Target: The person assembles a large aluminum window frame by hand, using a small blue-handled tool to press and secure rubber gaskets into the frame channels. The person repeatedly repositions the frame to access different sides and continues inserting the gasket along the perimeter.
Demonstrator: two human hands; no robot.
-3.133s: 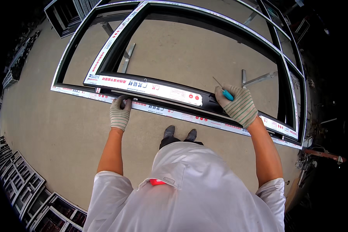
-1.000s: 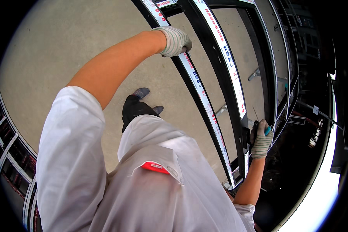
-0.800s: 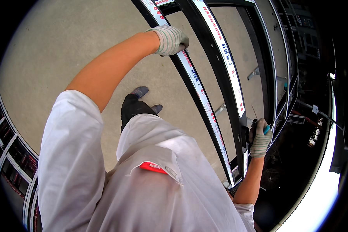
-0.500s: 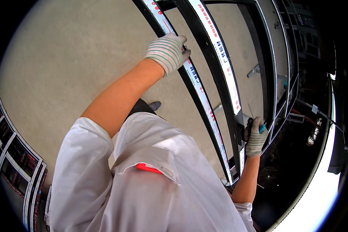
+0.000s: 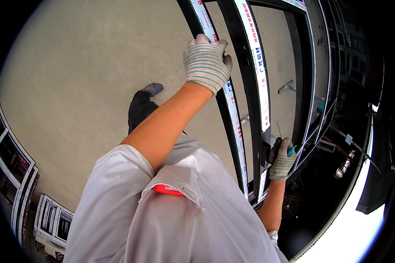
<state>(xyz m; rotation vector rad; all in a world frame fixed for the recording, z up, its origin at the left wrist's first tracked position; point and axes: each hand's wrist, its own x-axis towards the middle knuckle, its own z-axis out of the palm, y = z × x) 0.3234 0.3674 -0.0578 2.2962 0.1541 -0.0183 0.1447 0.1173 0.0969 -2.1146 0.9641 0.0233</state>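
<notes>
My left hand, in a white glove with green and pink stripes, is closed around the near bar of a black aluminium frame. Printed protective film covers the bar's face. My right hand, in a matching glove, is closed at the frame's lower right part. It holds what looks like a screwdriver, with a teal handle and a thin shaft showing beyond the fingers. A black part beside these fingers is too dark to make out. A second film-covered bar runs alongside the near one.
More frames stand at the right, and a metal stand foot shows through the bars. Stacked frames lie on the left and lower left. My shoe is on the concrete floor.
My view has shifted, and my left arm now reaches further up and right in the picture, still on the near bar. My leg and shoe show more. My right hand keeps its hold.
</notes>
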